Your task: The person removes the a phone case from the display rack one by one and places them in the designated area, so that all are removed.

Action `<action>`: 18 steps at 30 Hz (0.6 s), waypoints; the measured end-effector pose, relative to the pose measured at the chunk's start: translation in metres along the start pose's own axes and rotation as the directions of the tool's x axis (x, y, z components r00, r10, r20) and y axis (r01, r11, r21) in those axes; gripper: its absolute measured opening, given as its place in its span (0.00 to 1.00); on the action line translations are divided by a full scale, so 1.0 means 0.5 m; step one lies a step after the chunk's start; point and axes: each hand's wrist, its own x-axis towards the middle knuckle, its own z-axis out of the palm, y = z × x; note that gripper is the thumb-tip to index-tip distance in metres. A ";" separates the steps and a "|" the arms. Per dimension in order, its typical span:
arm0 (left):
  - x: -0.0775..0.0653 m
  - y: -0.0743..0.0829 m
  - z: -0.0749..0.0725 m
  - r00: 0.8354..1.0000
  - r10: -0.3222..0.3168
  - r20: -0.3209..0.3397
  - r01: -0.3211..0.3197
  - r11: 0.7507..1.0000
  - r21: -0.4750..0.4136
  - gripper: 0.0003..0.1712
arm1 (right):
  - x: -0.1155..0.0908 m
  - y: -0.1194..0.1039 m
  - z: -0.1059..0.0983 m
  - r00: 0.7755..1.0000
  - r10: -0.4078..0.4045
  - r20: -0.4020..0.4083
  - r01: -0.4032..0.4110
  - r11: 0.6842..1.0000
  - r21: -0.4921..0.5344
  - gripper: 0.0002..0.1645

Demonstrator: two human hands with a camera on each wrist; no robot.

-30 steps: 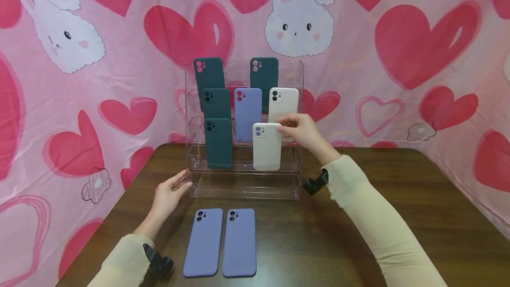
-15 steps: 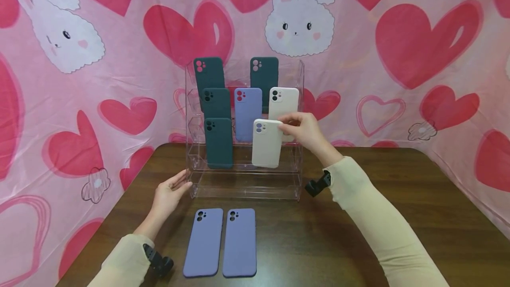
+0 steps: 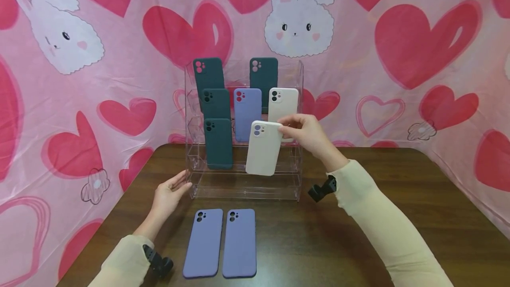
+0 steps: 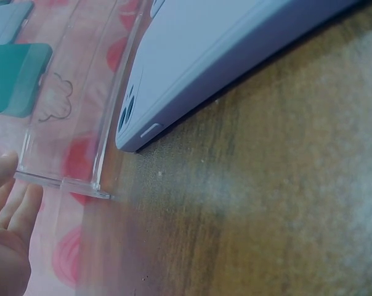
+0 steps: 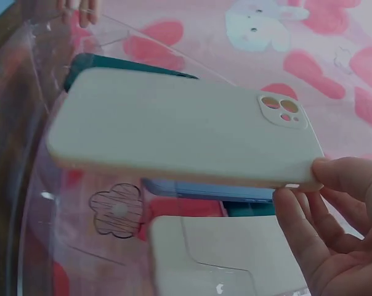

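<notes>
In the head view my right hand [image 3: 304, 134] pinches a white phone case [image 3: 264, 149] by its upper right corner. That case tilts in front of the clear tiered stand [image 3: 247, 193], its bottom end leaning left. The right wrist view shows thumb and fingers on the case's edge near the camera cutouts. My left hand [image 3: 170, 194] touches the stand's lower left side with extended fingers, also seen in the left wrist view. Green cases [image 3: 218, 143], a lavender case [image 3: 248, 114] and another white case [image 3: 283, 103] stand in the tiers; my right hand partly hides this white one.
Two lavender phone cases [image 3: 203, 242] lie side by side on the brown wooden table [image 3: 318, 242], in front of the stand. A pink cloth [image 3: 346, 70] with hearts and rabbits hangs behind the table.
The white case, upright in the stand's front part a second ago, rises slightly, then tilts with its bottom end coming down, left and forward. My left hand stays in place.
</notes>
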 end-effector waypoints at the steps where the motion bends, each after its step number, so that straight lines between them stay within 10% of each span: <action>1: 0.000 0.000 0.000 1.000 0.001 0.000 -0.001 1.000 0.001 0.27 | -0.004 0.002 0.001 1.000 0.002 0.017 -0.003 1.000 0.015 0.18; 18: 0.001 -0.005 -0.001 1.000 0.028 -0.007 -0.028 1.000 0.013 0.29 | -0.057 0.078 0.014 0.983 0.057 0.173 -0.071 0.995 0.075 0.14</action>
